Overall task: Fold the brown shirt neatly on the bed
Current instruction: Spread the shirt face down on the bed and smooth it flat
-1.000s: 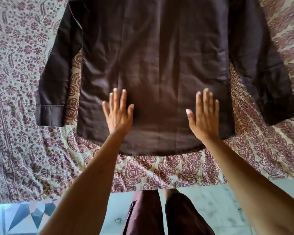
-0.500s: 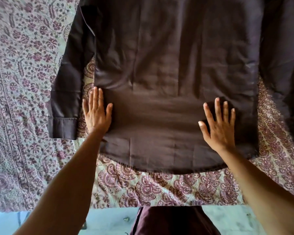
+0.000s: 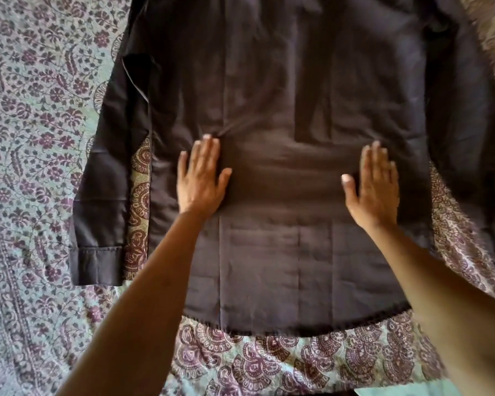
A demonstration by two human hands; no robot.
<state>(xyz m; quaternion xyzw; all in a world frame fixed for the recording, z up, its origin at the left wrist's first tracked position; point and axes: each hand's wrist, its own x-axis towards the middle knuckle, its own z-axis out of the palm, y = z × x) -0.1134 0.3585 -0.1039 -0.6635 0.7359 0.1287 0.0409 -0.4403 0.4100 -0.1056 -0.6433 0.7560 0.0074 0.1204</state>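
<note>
The dark brown shirt (image 3: 283, 95) lies spread flat on the bed, hem towards me, collar end cut off by the top edge. Its left sleeve (image 3: 106, 181) runs down beside the body, cuff near the lower left; the right sleeve (image 3: 469, 124) runs off the right edge. My left hand (image 3: 202, 178) lies flat, palm down, on the left half of the shirt's body, fingers pointing away from me. My right hand (image 3: 375, 187) lies flat on the right half at about the same height. Neither hand grips the cloth. Small creases fan out from my left fingertips.
A bedspread (image 3: 35, 138) with a maroon floral and paisley print covers the bed under the shirt. Its near edge (image 3: 269, 372) runs along the bottom of the view, below the shirt's hem.
Both hands slid up the shirt's body, away from the hem. The left hand went out to the shirt's left edge and came back inward. The view moved closer.
</note>
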